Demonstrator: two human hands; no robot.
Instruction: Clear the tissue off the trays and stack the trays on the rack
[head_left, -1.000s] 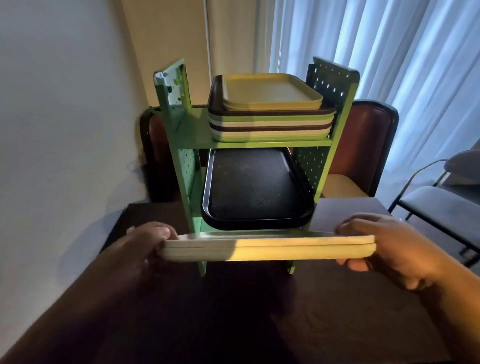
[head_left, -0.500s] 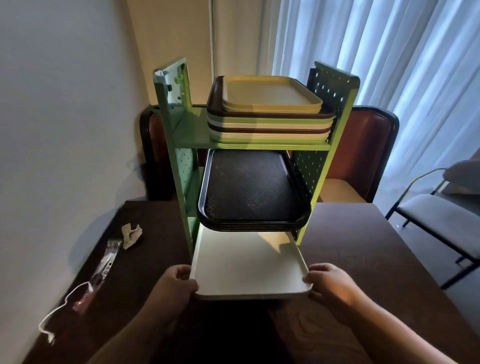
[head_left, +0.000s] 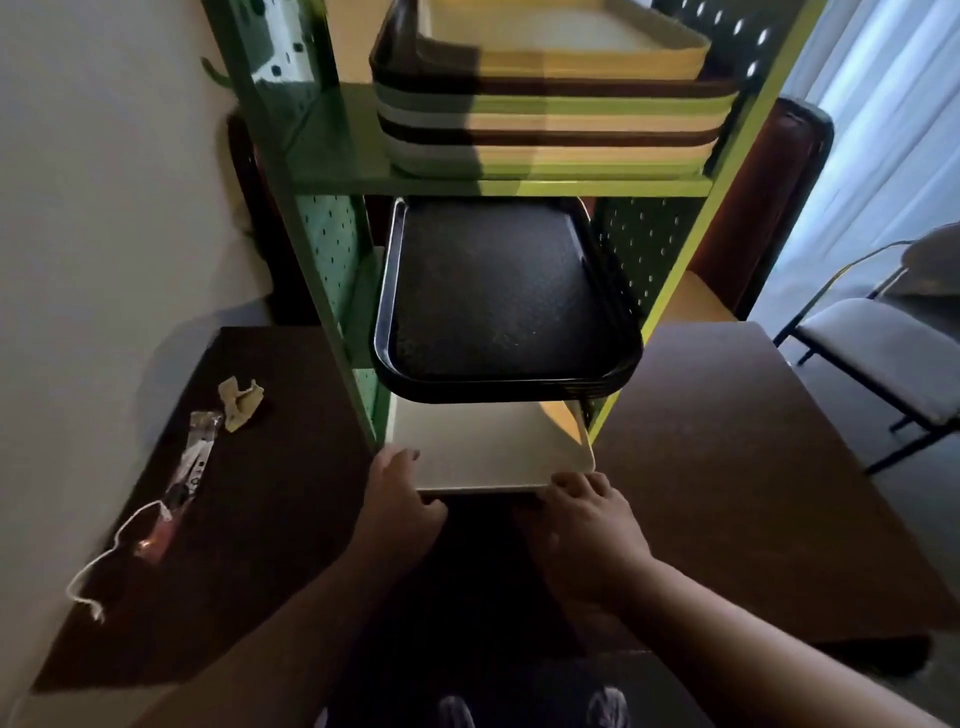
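A white tray (head_left: 493, 447) lies on the bottom shelf of the green rack (head_left: 311, 218), its front edge sticking out a little toward me. My left hand (head_left: 400, 499) grips the tray's front left corner, and my right hand (head_left: 587, 525) presses its fingertips on the front right edge. Black trays (head_left: 498, 301) fill the middle shelf. Several striped trays (head_left: 545, 124) with a yellow one on top sit on the top shelf. A crumpled tissue (head_left: 241, 402) lies on the dark table (head_left: 727, 467), left of the rack.
A clear wrapper with a white string (head_left: 182, 478) lies near the table's left edge by the wall. A brown chair (head_left: 769, 208) stands behind the rack. A grey chair (head_left: 883, 353) stands at the right, by the curtain.
The white tray came down from chest height and slid deep into the bottom shelf. Both hands followed it forward, and the view moved closer to the rack.
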